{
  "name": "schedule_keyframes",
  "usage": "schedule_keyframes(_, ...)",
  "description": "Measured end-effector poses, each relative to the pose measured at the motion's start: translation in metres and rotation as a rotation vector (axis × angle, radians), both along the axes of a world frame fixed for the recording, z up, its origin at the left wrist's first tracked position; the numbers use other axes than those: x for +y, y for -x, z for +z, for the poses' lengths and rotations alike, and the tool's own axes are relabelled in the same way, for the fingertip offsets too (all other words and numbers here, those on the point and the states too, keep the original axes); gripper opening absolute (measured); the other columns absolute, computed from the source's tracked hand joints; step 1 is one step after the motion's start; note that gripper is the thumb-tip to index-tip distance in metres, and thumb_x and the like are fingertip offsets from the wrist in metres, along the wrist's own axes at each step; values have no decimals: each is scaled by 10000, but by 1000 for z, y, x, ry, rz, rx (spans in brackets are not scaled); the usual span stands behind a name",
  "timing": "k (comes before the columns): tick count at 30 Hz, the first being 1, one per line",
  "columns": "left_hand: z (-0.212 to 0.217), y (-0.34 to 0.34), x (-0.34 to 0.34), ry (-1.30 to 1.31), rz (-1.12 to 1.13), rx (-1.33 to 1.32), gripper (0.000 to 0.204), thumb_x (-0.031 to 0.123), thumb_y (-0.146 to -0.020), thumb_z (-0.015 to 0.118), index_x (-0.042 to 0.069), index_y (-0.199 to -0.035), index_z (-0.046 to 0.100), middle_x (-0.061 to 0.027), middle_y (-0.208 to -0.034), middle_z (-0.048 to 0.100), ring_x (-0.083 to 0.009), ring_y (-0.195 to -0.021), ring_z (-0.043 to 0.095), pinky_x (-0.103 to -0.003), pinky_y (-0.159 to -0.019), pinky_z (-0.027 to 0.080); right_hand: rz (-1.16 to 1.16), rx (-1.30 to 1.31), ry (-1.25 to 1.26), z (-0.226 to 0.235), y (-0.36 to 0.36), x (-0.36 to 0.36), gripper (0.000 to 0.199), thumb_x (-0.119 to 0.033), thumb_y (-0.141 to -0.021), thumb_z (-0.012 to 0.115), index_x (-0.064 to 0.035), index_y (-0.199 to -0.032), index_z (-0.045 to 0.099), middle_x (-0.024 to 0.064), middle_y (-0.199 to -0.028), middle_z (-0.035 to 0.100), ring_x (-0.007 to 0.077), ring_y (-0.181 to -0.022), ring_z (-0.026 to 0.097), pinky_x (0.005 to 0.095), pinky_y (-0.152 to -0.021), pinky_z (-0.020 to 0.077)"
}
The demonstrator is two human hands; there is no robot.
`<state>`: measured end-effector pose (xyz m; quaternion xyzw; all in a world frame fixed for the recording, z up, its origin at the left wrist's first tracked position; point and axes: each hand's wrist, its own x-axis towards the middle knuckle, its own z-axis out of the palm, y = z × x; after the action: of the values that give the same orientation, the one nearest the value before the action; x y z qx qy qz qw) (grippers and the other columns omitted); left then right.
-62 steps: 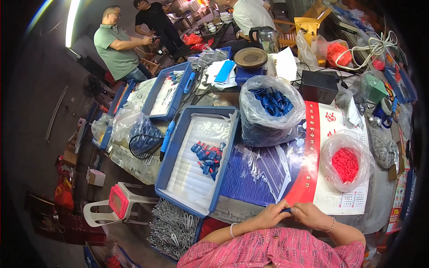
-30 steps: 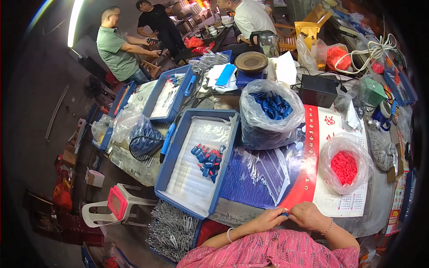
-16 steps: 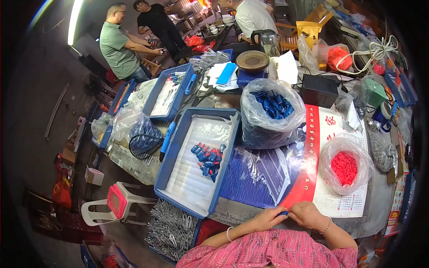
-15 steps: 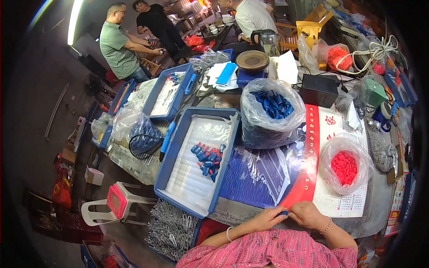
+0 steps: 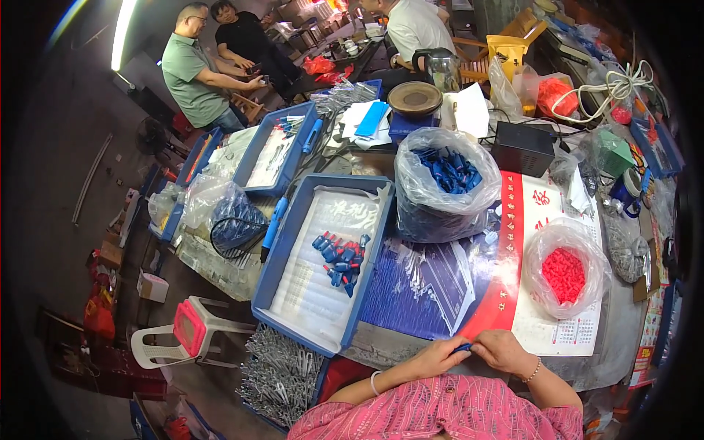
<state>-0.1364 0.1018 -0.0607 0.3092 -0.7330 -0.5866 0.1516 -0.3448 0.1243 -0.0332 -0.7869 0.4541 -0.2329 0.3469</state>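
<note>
Head view shows both hands' fingertips pinched on a small blue part (image 5: 463, 347) at the table's near edge, left hand (image 5: 438, 357) meeting right hand (image 5: 503, 350), a light, stiff piece, I'd guess, best gripped by its ends, red bag (image 5: 563, 276) beyond.

Clear plastic bag of small blue parts (image 5: 446, 183) at twelve o'clock of the table's middle. Clear plastic bag of small red parts (image 5: 565, 268) at three o'clock. Big red and white paper sheet with print (image 5: 544, 290) flat under both. Small cardboard box (image 5: 152, 285) on the floor at nine o'clock.
</note>
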Motion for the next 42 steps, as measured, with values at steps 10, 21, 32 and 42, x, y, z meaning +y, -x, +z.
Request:
schedule_keyframes(10,3,2,1,-51,2,1,289,252,-895,505,41,-1093,491,-128,-723,565,-239,-621,574,-340,-571,433,-18,14,-6,-1,1,1,194,-211,-836,554,-29,-768,534,160,-671,548,341,-640,560,421,-575,435)
schedule_keyframes(21,11,5,0,-100,31,15,249,255,-889,510,27,-988,497,-165,-688,532,-300,-619,560,-372,-562,415,-23,4,-67,1,2,1,200,-222,-842,543,-28,-797,558,158,-700,566,337,-659,570,415,-586,445)
schedule_keyframes(32,1,5,3,-48,35,18,256,240,-892,521,42,-1052,510,-84,-655,548,-171,-560,542,-311,-526,420,-27,2,-68,2,2,2,202,-222,-843,537,-26,-798,556,160,-694,562,339,-654,569,417,-586,446)
schedule_keyframes(42,-2,6,4,-40,47,35,253,230,-893,518,38,-1058,513,-85,-666,555,-158,-577,544,-304,-541,427,-43,-25,-44,3,0,2,203,-217,-838,551,-22,-782,543,161,-676,552,346,-629,561,420,-562,439)
